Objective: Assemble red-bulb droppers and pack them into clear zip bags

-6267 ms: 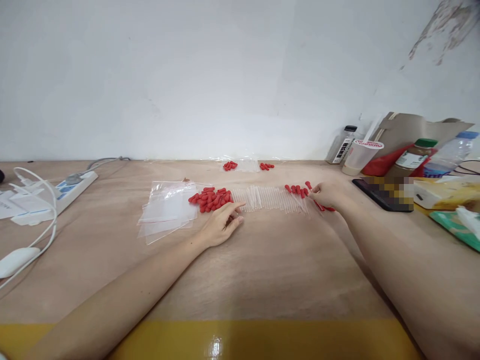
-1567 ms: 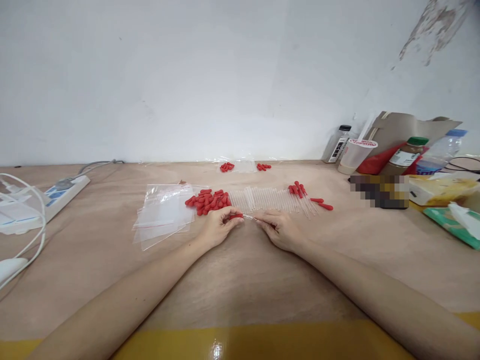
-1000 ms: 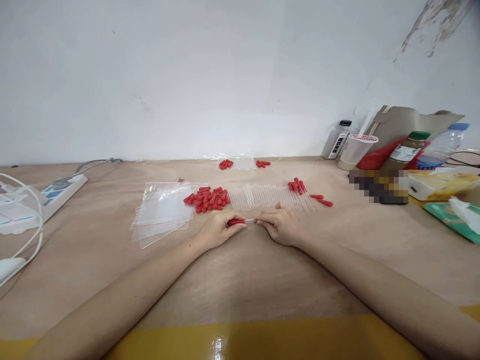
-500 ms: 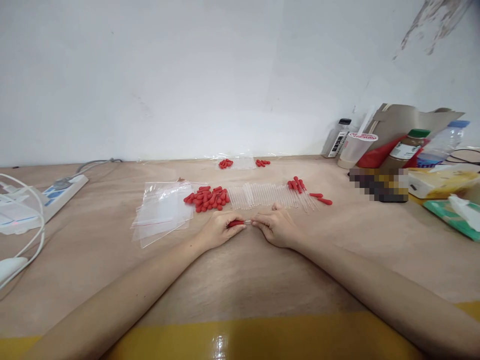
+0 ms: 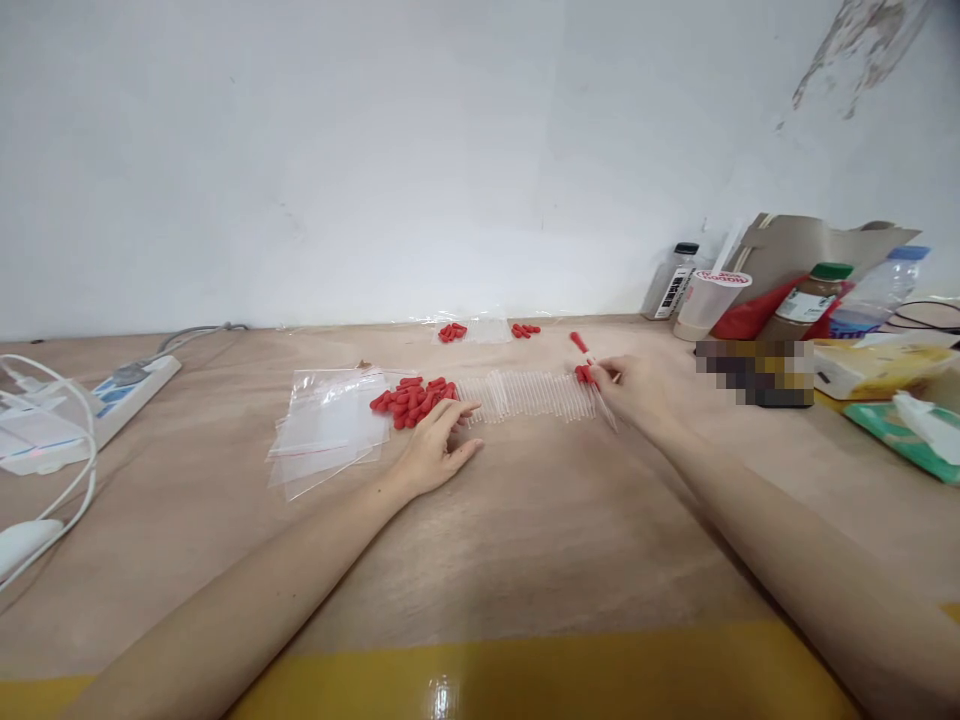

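Note:
My left hand (image 5: pixel 433 452) rests by the pile of red rubber bulbs (image 5: pixel 409 402), fingers apart, fingertips over the near edge of the heap and the first tubes. Nothing shows in it. A row of thin clear glass tubes (image 5: pixel 525 394) lies to its right. My right hand (image 5: pixel 634 388) pinches a dropper (image 5: pixel 578 342), a clear tube with a red bulb at its far end, tilted up and left. Beneath it, at the right end of the row, lie other red-bulbed droppers (image 5: pixel 583 374), partly hidden by the fingers.
Clear zip bags (image 5: pixel 330 420) lie left of the bulbs. Small bagged sets of bulbs and tubes (image 5: pixel 489 328) sit by the wall. A power strip (image 5: pixel 139 395) with cables is at left. A cup (image 5: pixel 705 305), bottles (image 5: pixel 814 300) and a tissue pack (image 5: pixel 900 435) stand at right.
My hands have parted. The right has moved right and away with the dropper to the other droppers. The left has let go of the red bulb and opened beside the pile.

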`<move>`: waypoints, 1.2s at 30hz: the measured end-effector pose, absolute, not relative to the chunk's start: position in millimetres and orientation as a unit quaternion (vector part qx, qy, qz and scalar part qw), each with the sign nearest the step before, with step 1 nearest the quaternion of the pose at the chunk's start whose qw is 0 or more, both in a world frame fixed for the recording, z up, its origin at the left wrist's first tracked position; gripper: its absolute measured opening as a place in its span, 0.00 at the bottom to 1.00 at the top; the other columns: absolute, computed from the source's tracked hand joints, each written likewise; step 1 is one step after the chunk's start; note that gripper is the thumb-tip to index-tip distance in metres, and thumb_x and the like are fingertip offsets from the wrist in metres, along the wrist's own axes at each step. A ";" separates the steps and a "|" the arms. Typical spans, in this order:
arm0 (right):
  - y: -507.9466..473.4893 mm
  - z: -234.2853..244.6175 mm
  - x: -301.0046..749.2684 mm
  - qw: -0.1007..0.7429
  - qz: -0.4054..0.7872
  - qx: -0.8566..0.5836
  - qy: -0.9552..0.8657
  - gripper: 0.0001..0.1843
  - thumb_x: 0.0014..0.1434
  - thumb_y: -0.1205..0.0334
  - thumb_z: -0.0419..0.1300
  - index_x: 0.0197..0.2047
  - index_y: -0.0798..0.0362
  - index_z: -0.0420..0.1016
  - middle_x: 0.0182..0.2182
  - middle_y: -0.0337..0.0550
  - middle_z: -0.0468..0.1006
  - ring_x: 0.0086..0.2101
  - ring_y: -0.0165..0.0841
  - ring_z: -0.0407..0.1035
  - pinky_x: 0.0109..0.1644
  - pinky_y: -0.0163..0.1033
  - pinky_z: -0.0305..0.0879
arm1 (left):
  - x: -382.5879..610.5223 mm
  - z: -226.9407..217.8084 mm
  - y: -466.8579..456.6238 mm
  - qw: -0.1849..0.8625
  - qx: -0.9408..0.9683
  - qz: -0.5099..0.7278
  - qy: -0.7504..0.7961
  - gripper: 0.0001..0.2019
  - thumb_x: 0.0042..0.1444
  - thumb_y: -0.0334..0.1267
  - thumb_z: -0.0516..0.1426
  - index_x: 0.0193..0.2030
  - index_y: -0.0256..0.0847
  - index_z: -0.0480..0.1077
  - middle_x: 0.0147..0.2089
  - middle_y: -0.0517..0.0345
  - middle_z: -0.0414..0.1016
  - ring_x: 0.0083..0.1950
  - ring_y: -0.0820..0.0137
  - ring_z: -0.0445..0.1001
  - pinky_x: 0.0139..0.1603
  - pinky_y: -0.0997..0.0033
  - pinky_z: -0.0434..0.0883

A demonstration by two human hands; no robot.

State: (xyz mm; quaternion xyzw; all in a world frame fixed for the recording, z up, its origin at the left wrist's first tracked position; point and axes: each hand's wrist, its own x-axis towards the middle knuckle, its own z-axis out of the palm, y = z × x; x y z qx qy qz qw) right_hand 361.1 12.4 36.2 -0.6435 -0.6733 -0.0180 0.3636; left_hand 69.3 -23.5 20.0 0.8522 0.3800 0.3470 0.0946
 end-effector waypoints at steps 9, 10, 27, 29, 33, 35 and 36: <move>26.8 19.8 377.4 0.314 0.017 -0.718 -0.621 0.07 0.49 0.62 0.56 0.30 0.55 0.72 0.27 0.48 0.75 0.30 0.37 0.69 0.33 0.38 0.59 | 69.6 17.3 -20.6 0.112 0.866 0.317 0.370 0.17 0.54 0.35 0.54 0.51 0.43 0.61 0.43 0.55 0.64 0.39 0.72 0.67 0.40 0.69 0.70; 27.1 17.4 376.5 0.315 0.014 -0.719 -0.619 0.06 0.49 0.62 0.56 0.30 0.55 0.71 0.27 0.47 0.75 0.30 0.37 0.68 0.33 0.38 0.59 | 69.7 17.5 -20.7 0.112 0.866 0.317 0.370 0.16 0.54 0.36 0.54 0.51 0.43 0.62 0.44 0.55 0.64 0.39 0.72 0.67 0.40 0.69 0.69; 49.9 25.4 452.3 0.232 0.114 -0.792 -0.553 0.09 0.42 0.57 0.63 0.25 0.54 0.74 0.20 0.43 0.73 0.23 0.34 0.66 0.25 0.38 0.58 | 69.6 18.1 -17.0 -0.042 0.793 0.374 0.480 0.02 0.50 0.36 0.57 0.30 0.41 0.69 0.36 0.56 0.65 0.42 0.64 0.61 0.44 0.62 0.64; 52.5 17.8 455.5 0.234 0.172 -0.775 -0.562 0.10 0.41 0.57 0.64 0.24 0.54 0.73 0.18 0.42 0.72 0.21 0.32 0.64 0.24 0.37 0.58 | 68.8 18.0 -15.6 -0.048 0.779 0.377 0.499 0.05 0.49 0.37 0.58 0.27 0.40 0.67 0.36 0.55 0.65 0.42 0.64 0.60 0.44 0.62 0.64; 51.6 12.4 448.3 0.233 0.222 -0.765 -0.558 0.10 0.41 0.57 0.64 0.23 0.55 0.71 0.16 0.40 0.70 0.18 0.29 0.62 0.22 0.35 0.57 | 67.3 17.4 -14.3 -0.052 0.773 0.370 0.513 0.07 0.48 0.39 0.58 0.25 0.39 0.65 0.36 0.55 0.64 0.41 0.64 0.60 0.44 0.61 0.63; 49.5 17.4 444.1 0.223 0.208 -0.779 -0.548 0.10 0.43 0.58 0.63 0.23 0.55 0.70 0.16 0.40 0.70 0.19 0.29 0.61 0.22 0.36 0.56 | 67.2 17.0 -14.2 -0.054 0.776 0.359 0.516 0.06 0.48 0.39 0.58 0.27 0.40 0.66 0.37 0.55 0.64 0.41 0.63 0.60 0.43 0.61 0.63; 48.4 21.5 441.6 0.225 0.186 -0.784 -0.548 0.09 0.44 0.57 0.63 0.23 0.55 0.70 0.17 0.40 0.70 0.19 0.30 0.62 0.23 0.36 0.56 | 67.3 17.0 -14.1 -0.056 0.778 0.353 0.516 0.06 0.49 0.39 0.58 0.28 0.40 0.67 0.37 0.55 0.64 0.42 0.63 0.60 0.44 0.61 0.63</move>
